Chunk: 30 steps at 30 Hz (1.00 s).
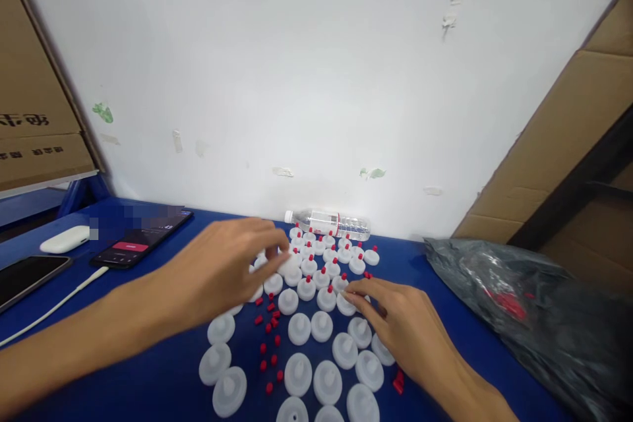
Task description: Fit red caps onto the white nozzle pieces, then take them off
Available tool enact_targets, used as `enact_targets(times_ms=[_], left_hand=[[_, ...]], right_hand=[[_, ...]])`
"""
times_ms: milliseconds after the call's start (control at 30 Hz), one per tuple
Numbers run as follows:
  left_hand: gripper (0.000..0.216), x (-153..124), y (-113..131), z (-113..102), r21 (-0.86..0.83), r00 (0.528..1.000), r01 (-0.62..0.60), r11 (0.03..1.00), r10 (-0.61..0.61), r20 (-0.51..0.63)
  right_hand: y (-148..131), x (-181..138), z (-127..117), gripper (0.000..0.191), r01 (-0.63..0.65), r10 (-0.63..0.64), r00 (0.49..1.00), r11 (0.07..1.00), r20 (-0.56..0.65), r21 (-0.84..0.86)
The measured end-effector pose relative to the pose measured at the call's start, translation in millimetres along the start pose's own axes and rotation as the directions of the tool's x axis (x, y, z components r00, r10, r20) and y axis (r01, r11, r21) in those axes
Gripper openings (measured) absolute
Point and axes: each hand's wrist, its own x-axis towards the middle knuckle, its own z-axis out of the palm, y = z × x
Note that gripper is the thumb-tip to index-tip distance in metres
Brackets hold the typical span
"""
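Observation:
Many white plastic nozzle caps [298,374] stand with their spouts up on the blue table. Those farther back carry small red tips [323,270] on their spouts. Over the left back of the group is my left hand [237,264], thumb and fingers closed at a slightly blurred white nozzle cap [289,266]. My right hand [395,313] reaches in from the right, thumb and forefinger pinched beside the spout of another cap [345,304]. Its fingers hide whatever small piece may be between them. Loose red tips [268,328] lie between the left and middle caps.
A clear water bottle [326,221] lies against the white wall behind the caps. On the left are two phones [143,244], a white cable [59,306] and a white case [65,239]. A dark plastic bag [534,330] covers the right side, beside cardboard [558,125].

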Motion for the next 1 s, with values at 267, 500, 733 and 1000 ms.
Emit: enact_targets(times_ms=[267,500,733,1000], left_hand=[[0.023,17.2,-64.7,-2.4,0.288,0.919,0.320,0.902,-0.370,0.139],[0.024,17.6,-63.5,10.0,0.192,0.906,0.312,0.930,-0.352,0.235],[0.026,13.4,-56.9,13.5,0.173,0.906,0.290,0.941,-0.328,0.266],[0.026,9.5,-56.1,8.1,0.193,0.913,0.298,0.935,-0.338,0.229]], right_hand=[[-7.7,-0.5,-5.2,0.022,-0.076,0.075,0.995,0.997,0.070,0.015],[-3.8,0.5,-9.1,0.030,-0.064,0.064,0.998,0.998,0.017,0.010],[-7.3,0.4,-7.9,0.030,-0.027,0.027,1.000,0.999,0.002,-0.022],[-4.9,0.5,-10.9,0.029,-0.018,0.018,1.000,0.999,-0.024,-0.027]])
